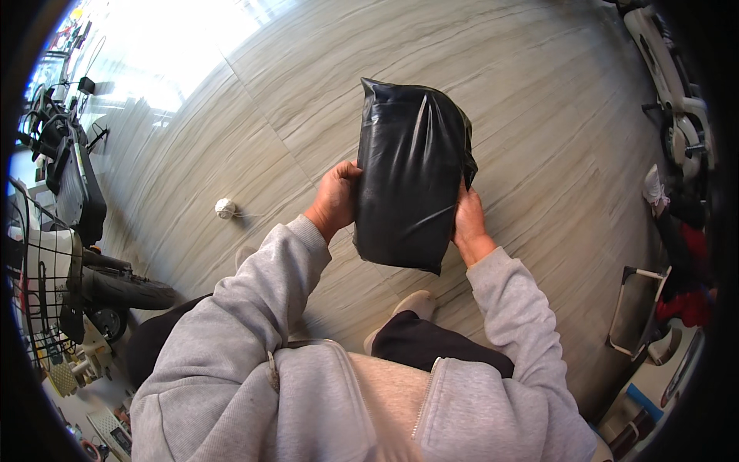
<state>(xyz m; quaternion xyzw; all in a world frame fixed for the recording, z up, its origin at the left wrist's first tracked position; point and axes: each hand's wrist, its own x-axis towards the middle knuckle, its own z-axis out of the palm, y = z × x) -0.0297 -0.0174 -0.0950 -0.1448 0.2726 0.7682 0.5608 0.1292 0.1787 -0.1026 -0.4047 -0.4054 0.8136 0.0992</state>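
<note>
A black plastic-wrapped package (413,173), shiny and creased, is held up in front of me above the floor. Its top left corner sticks out in a point. My left hand (336,198) grips its left edge, with the fingers mostly hidden behind it. On the opposite side, my right hand (469,221) holds the lower right edge, its fingers partly out of sight too. What the wrapping contains cannot be seen. To the left on the floor lies a small ball of white string (225,208) with a loose end trailing right.
Wood-patterned tiles (308,85) cover the floor. At left stands a scooter or bicycle with a black wire basket (48,289) and a tyre (127,290). A white scooter (670,92) is at the far right, above a metal-framed stool (637,312). A person's shoe (654,187) shows nearby.
</note>
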